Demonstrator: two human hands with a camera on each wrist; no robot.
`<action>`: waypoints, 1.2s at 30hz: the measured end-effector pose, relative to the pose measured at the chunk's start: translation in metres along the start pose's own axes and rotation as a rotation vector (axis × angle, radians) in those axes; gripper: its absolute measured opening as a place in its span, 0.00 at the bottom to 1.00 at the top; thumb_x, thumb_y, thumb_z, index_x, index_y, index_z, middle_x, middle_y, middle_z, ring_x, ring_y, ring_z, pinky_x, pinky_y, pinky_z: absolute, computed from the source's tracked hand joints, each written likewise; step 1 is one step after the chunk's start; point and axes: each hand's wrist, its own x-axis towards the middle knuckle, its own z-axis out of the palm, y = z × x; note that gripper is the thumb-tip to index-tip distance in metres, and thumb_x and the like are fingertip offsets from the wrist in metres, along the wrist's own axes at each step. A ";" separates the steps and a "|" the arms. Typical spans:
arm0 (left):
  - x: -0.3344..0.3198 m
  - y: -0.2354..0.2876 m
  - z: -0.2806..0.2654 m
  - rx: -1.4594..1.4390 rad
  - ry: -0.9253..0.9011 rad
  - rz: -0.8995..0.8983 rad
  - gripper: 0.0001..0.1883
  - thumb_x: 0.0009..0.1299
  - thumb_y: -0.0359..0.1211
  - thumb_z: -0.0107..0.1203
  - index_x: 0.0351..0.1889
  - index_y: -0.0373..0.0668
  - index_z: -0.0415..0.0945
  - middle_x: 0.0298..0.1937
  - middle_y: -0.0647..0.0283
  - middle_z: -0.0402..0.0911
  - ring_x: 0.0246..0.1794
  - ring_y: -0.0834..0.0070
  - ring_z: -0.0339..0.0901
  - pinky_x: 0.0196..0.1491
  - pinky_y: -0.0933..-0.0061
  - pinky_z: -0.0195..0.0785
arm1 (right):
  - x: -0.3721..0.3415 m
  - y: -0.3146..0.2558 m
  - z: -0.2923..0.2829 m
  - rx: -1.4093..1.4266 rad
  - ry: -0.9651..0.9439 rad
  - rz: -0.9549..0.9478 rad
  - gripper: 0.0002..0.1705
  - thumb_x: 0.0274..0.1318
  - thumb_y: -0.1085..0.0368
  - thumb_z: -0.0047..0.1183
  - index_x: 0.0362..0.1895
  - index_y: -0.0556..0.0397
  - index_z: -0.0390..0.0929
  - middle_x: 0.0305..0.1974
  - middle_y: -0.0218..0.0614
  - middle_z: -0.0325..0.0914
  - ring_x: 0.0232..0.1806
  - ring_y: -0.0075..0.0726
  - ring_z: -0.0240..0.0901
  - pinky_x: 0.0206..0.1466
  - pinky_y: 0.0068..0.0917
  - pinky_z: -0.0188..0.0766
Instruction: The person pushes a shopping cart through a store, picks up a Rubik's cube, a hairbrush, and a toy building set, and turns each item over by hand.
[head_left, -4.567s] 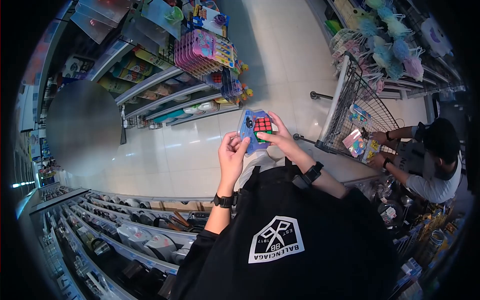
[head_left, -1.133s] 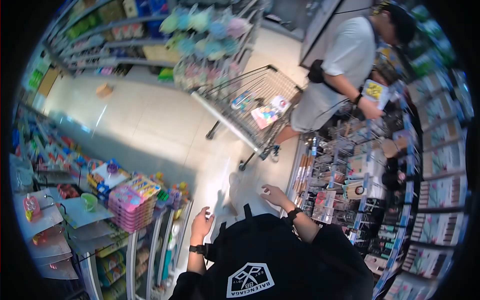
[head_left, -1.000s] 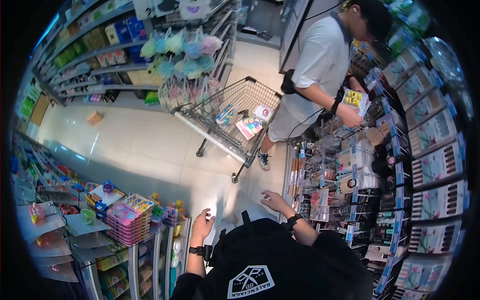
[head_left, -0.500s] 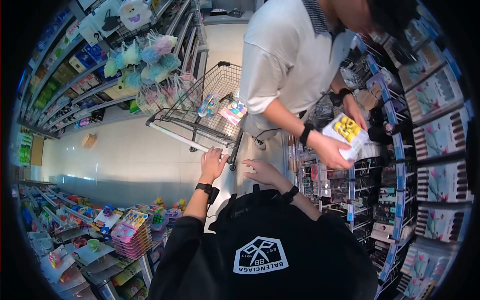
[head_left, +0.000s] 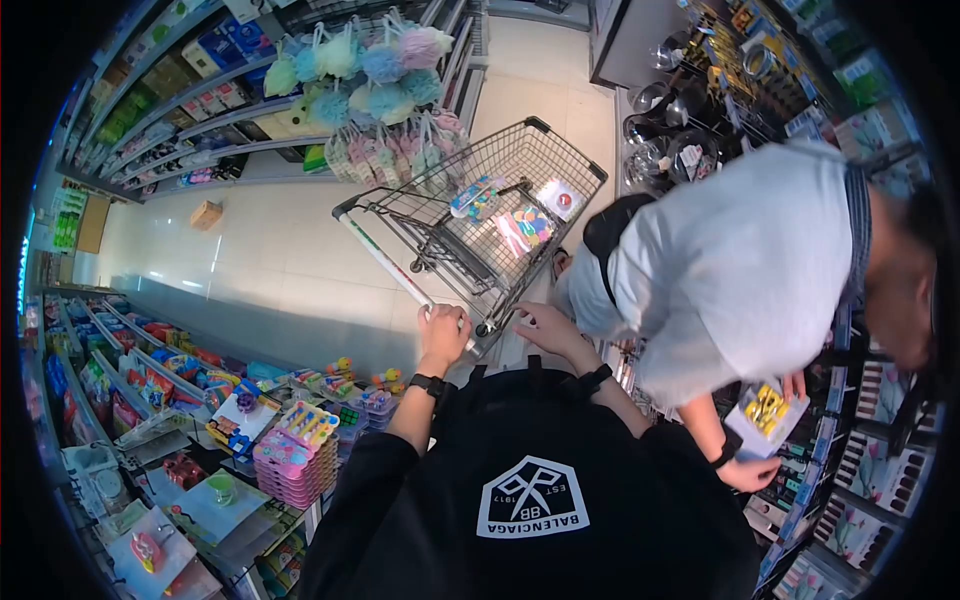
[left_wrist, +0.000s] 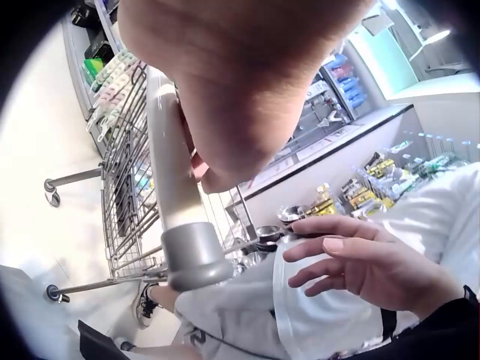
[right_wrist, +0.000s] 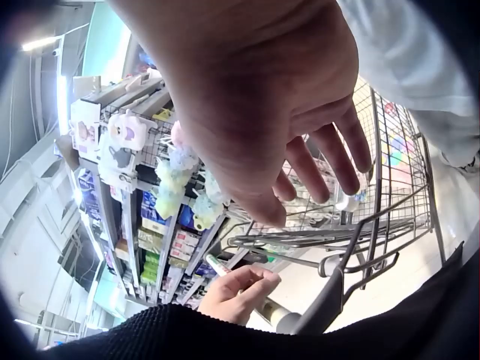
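My left hand [head_left: 443,335] grips the near end of a shopping cart's pale handle [head_left: 385,255]. In the right wrist view the left hand's fingers [right_wrist: 238,294] curl round that bar. My right hand [head_left: 552,330] hovers to the right of the handle's end, holding nothing. Its fingers are spread and loosely bent in the left wrist view. The wire cart [head_left: 490,200] carries a few packaged goods, among them a colourful card pack [head_left: 524,231] and a white pack with a red spot [head_left: 560,199].
Another person [head_left: 740,270] in a light shirt bends close on the right, holding a box with yellow contents [head_left: 766,410]. Toy shelves stand at lower left, with stacked pink packs [head_left: 297,455]. Pastel bath puffs [head_left: 380,65] hang behind the cart. A small carton [head_left: 206,214] lies on the floor.
The packaged puzzle cube held earlier has left my hands. My left hand has reached forward onto the cart handle. The other person has moved right and bent lower.
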 end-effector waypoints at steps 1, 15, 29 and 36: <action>0.004 -0.012 -0.003 -0.062 0.009 -0.089 0.10 0.69 0.40 0.59 0.44 0.49 0.82 0.60 0.61 0.78 0.65 0.63 0.69 0.72 0.46 0.48 | 0.011 -0.006 0.002 0.034 0.020 0.001 0.29 0.59 0.53 0.62 0.61 0.52 0.77 0.50 0.45 0.82 0.52 0.52 0.80 0.54 0.41 0.76; 0.068 -0.129 -0.026 -0.817 0.491 -0.977 0.30 0.70 0.31 0.58 0.69 0.40 0.62 0.52 0.36 0.81 0.54 0.41 0.81 0.57 0.49 0.72 | 0.132 0.081 0.036 0.853 0.465 0.589 0.16 0.64 0.61 0.55 0.55 0.46 0.78 0.39 0.27 0.77 0.35 0.26 0.74 0.34 0.28 0.73; 0.079 -0.143 0.007 -0.606 0.620 -1.014 0.14 0.70 0.30 0.62 0.50 0.38 0.74 0.32 0.63 0.79 0.25 0.76 0.77 0.29 0.69 0.72 | 0.320 0.270 -0.046 -0.035 0.980 0.428 0.13 0.53 0.70 0.57 0.44 0.56 0.83 0.34 0.43 0.83 0.37 0.44 0.83 0.43 0.39 0.81; 0.086 -0.133 0.000 -0.598 0.525 -1.156 0.10 0.76 0.27 0.55 0.52 0.41 0.70 0.32 0.68 0.75 0.21 0.84 0.71 0.23 0.81 0.66 | 0.399 0.435 -0.039 -0.081 0.617 0.730 0.40 0.33 0.67 0.73 0.58 0.62 0.75 0.45 0.48 0.82 0.49 0.50 0.81 0.55 0.38 0.77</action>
